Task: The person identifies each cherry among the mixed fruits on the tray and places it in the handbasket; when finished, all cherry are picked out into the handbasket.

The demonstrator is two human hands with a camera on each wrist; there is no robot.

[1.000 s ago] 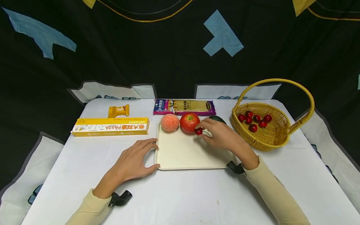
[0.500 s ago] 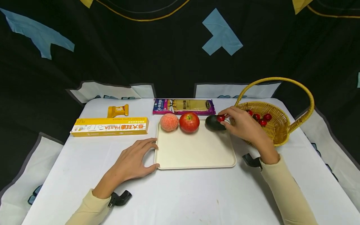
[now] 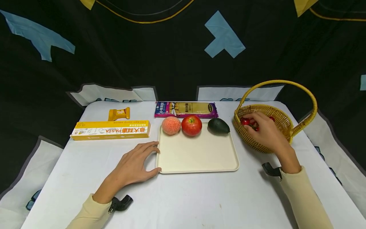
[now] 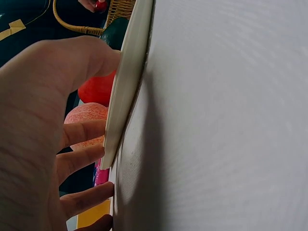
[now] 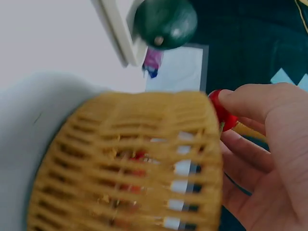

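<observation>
My right hand (image 3: pixel 267 133) is at the left part of the yellow wicker basket (image 3: pixel 246 136), pinching a red cherry (image 3: pixel 244 121) between thumb and fingers. In the right wrist view that cherry (image 5: pixel 227 117) sits at the level of the basket's rim. Other cherries in the basket are partly hidden behind the hand. My left hand (image 3: pixel 130 167) rests against the left side of a cream tray (image 3: pixel 197 156), fingers spread and thumb at the near corner. Along the tray's far side lie a fuzzy peach-like ball (image 3: pixel 171 125), a red apple (image 3: pixel 192 125) and a dark green avocado (image 3: pixel 218 126).
A yellow pasta box (image 3: pixel 111 129) lies left of the tray, with a small orange packet (image 3: pixel 119 114) behind it. Behind the fruit lies a purple spaghetti pack (image 3: pixel 186 109). The basket's tall arched handle (image 3: pixel 278 82) rises above it. A dark curtain (image 3: pixel 171 54) hangs behind the table.
My right hand, with the cherry, has moved right from in front of the apple, past the avocado, to the basket. The avocado is now uncovered. My left hand stays at the tray.
</observation>
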